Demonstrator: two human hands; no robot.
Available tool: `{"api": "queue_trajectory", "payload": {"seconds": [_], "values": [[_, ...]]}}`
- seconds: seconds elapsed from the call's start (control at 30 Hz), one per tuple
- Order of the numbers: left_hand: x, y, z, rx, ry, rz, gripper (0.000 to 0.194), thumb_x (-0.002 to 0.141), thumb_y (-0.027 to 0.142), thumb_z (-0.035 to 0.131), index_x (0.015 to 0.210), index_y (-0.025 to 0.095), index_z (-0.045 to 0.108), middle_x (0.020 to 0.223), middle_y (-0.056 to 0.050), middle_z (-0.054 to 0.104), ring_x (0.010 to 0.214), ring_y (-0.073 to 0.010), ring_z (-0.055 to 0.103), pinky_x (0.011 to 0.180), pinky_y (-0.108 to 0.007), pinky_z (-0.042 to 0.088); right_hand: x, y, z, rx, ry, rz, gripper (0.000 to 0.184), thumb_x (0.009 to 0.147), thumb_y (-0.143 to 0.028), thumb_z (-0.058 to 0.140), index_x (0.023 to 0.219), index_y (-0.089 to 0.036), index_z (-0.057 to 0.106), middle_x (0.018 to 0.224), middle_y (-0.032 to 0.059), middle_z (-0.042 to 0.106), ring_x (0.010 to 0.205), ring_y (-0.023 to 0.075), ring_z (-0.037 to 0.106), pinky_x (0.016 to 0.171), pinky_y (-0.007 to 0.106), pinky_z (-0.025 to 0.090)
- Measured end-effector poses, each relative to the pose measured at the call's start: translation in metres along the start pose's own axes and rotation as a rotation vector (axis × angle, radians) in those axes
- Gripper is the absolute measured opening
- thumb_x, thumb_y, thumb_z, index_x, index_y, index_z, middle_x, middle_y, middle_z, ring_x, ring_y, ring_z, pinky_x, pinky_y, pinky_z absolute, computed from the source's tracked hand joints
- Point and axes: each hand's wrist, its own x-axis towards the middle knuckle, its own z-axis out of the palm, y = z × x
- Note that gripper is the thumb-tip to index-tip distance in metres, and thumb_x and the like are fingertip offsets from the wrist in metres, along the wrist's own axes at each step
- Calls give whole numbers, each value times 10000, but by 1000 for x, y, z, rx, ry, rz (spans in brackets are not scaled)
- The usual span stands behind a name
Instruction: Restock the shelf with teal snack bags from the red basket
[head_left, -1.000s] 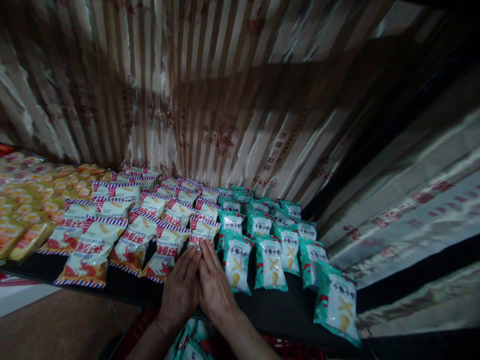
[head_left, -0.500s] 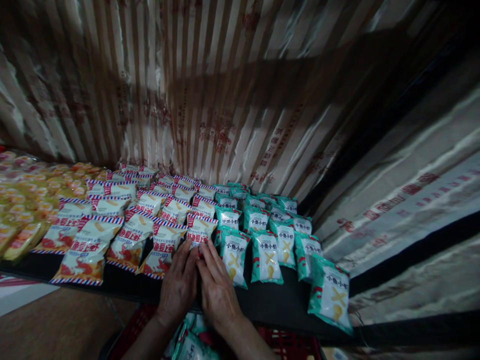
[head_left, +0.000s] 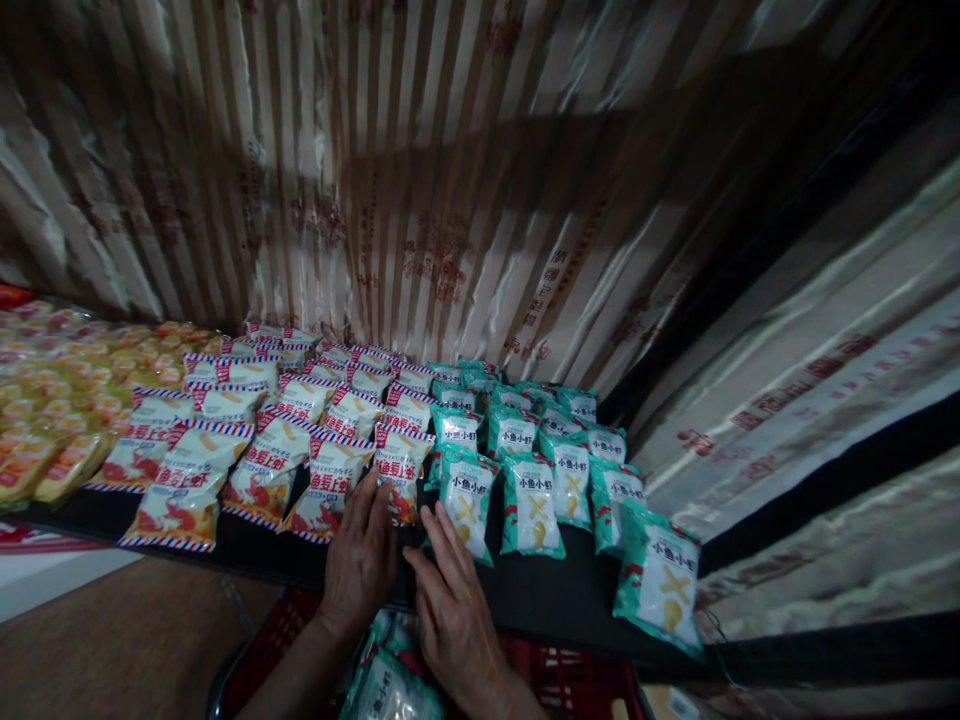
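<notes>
Both my hands lie flat on a dark shelf (head_left: 540, 595) stocked with rows of snack bags. My left hand (head_left: 360, 555) rests with fingers stretched out, its tips touching a red, white and blue striped bag (head_left: 397, 475) and the one to its left (head_left: 330, 485). My right hand (head_left: 450, 600) lies just beside it, fingers spread, the fingertips at the lower edge of a teal bag (head_left: 465, 500). Neither hand grips anything.
More teal bags (head_left: 660, 580) fill the shelf's right side, striped ones (head_left: 184, 485) the middle, orange and yellow ones (head_left: 52, 420) the left. Below the shelf edge sits a red crate (head_left: 577, 685) holding further teal bags (head_left: 386, 690). Striped plastic sheeting (head_left: 450, 200) hangs behind.
My hands have parted and drawn back a little toward the shelf's front edge; the right hand has slid down and right. The striped bag between them now shows fully.
</notes>
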Motion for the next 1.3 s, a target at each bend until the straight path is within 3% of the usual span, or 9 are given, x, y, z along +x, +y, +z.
{"api": "queue_trajectory", "payload": {"seconds": [0.23, 0.4, 0.63, 0.8, 1.03, 1.17, 1.3], "values": [[2, 3, -2, 19, 10, 8, 426, 840, 61, 444, 1260, 119, 414, 1358, -209, 441, 1310, -300, 381, 978, -487, 457, 1, -4, 5, 19, -31, -7, 432, 819, 18, 366, 1174, -115, 573, 1484, 135, 319, 1406, 282, 177, 1049, 491, 406], [-2, 4, 2, 6, 6, -8, 430, 865, 66, 416, 1289, 129, 389, 1340, -203, 456, 1273, -275, 433, 942, -429, 497, 4, -4, 5, 25, -61, -11, 417, 829, 2, 380, 1191, -92, 566, 1477, 152, 328, 1405, 275, 181, 1060, 458, 405], [-6, 3, 7, -12, -20, -11, 479, 858, 62, 410, 1326, 143, 348, 1358, -200, 420, 1273, -286, 418, 940, -438, 493, -5, -6, -2, 22, -38, -5, 426, 806, 11, 383, 1166, -113, 575, 1471, 145, 341, 1398, 271, 203, 1044, 451, 420], [-5, 5, 5, -11, -8, 4, 505, 846, 72, 438, 1332, 170, 339, 1319, -190, 423, 1252, -313, 413, 939, -510, 466, -30, -13, -13, 48, -68, -2, 429, 777, 4, 404, 1136, -156, 577, 1477, 119, 339, 1392, 262, 225, 1012, 420, 456], [-6, 15, -3, -25, 6, 24, 517, 843, 48, 413, 1340, 135, 300, 1289, -212, 425, 1254, -299, 400, 956, -485, 440, -81, -29, -30, 113, -128, 47, 441, 806, 7, 396, 1180, -175, 543, 1502, 85, 296, 1400, 249, 208, 1052, 421, 413], [-10, 24, -9, -19, -29, 4, 500, 847, 76, 408, 1335, 120, 305, 1301, -223, 420, 1261, -312, 386, 953, -506, 424, -109, -30, -34, 170, -169, 115, 438, 836, -1, 379, 1210, -177, 523, 1511, 87, 274, 1407, 248, 185, 1068, 463, 383], [-13, 36, -22, -21, -20, -9, 440, 831, 83, 435, 1268, 131, 408, 1243, -182, 489, 1201, -281, 442, 962, -477, 422, -134, -26, -28, 171, -212, 243, 393, 856, -34, 384, 1187, -163, 553, 1486, 130, 315, 1389, 255, 243, 1043, 482, 407]]}}
